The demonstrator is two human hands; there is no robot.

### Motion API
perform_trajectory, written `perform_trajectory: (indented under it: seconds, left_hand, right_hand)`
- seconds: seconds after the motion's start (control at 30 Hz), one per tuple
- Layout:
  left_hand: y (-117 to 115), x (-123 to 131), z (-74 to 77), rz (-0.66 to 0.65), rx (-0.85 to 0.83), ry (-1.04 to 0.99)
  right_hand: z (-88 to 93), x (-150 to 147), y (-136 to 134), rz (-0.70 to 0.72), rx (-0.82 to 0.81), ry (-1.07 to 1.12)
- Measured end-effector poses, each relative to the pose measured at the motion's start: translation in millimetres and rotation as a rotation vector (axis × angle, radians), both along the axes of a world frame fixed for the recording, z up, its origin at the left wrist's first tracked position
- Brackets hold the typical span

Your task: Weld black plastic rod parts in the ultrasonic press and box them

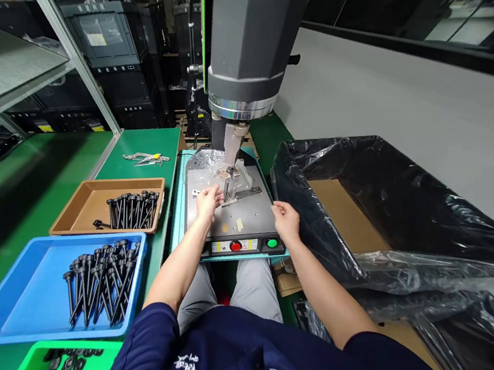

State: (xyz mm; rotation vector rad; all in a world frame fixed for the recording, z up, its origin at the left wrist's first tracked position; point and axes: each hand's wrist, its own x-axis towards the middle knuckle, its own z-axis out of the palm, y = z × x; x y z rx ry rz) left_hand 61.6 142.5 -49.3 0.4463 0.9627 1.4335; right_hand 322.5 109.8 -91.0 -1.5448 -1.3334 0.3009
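Note:
My left hand (209,202) reaches over the grey metal plate (210,230) of a bench machine, its fingers slightly bent and apart, beside the small fixture (248,193) under the machine's tool tip (233,144). Nothing shows clearly between those fingers. At the plate's right edge, my right hand (286,221) is closed, thumb and fingers drawn together; whatever they may hold is hidden. Below the plate, the front panel carries a red button (236,246) and a green button (272,243). Clear plastic film (206,159) wraps the area around the tool.
To the left, a brown tray (86,201) and a blue tray (27,289) hold black bolt-like parts. A green tray (101,358) contains small black pieces. Pliers (144,158) lie behind them. A box lined with black plastic (289,173) stands right; the machine head (245,38) hangs overhead.

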Motion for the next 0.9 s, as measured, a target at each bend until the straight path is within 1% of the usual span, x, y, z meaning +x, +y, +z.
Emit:
perform_trajectory:
  seconds: [0.07, 0.1, 0.17, 0.23, 0.3, 0.37, 0.4, 0.47, 0.53, 0.6, 0.73, 0.83, 0.9]
  left_hand:
    - [-17, -2, -13.2, 0.069, -0.009, 0.018]
    - [-27, -3, -22.6, 0.120, -0.009, 0.031]
    - [-51, -5, -47.1, 0.225, 0.001, 0.063]
    - [-77, -7, -76.3, 0.289, 0.020, 0.102]
    - [-102, -9, -105.3, 0.287, 0.033, 0.144]
    - [-121, -11, -129.5, 0.235, 0.049, 0.188]
    - [-126, -12, -139.1, 0.202, 0.067, 0.214]
    - [-130, -15, -153.2, 0.152, 0.130, 0.278]
    - [-127, -18, -161.7, 0.121, 0.193, 0.337]
    - [-122, -21, -166.7, 0.106, 0.217, 0.369]
    - [-116, -21, -170.1, 0.117, 0.202, 0.383]
    - [-122, -16, -162.6, 0.153, 0.183, 0.400]
    - [-125, -11, -150.6, 0.191, 0.171, 0.396]
  right_hand:
    - [-16.0, 18, -27, -0.080, 0.045, -0.153]
    - [-24.3, 25, -39, -0.107, 0.060, -0.233]
    - [-41.5, 36, -59, -0.108, 0.065, -0.395]
    - [-58.6, 44, -72, -0.058, 0.032, -0.491]
    - [-74.0, 50, -77, 0.007, -0.024, -0.505]
    - [-85.9, 55, -78, 0.044, -0.073, -0.468]
    - [-89.9, 57, -78, 0.056, -0.093, -0.450]
    - [-94.4, 62, -77, 0.095, -0.123, -0.432]
    - [-96.0, 66, -77, 0.142, -0.137, -0.433]
    - [-97.4, 67, -77, 0.157, -0.128, -0.425]
    - [-101.3, 62, -79, 0.072, -0.108, -0.371]
    - [-100.7, 62, -81, 0.078, -0.149, -0.357]
    - [-98.1, 65, -82, 0.105, -0.190, -0.339]
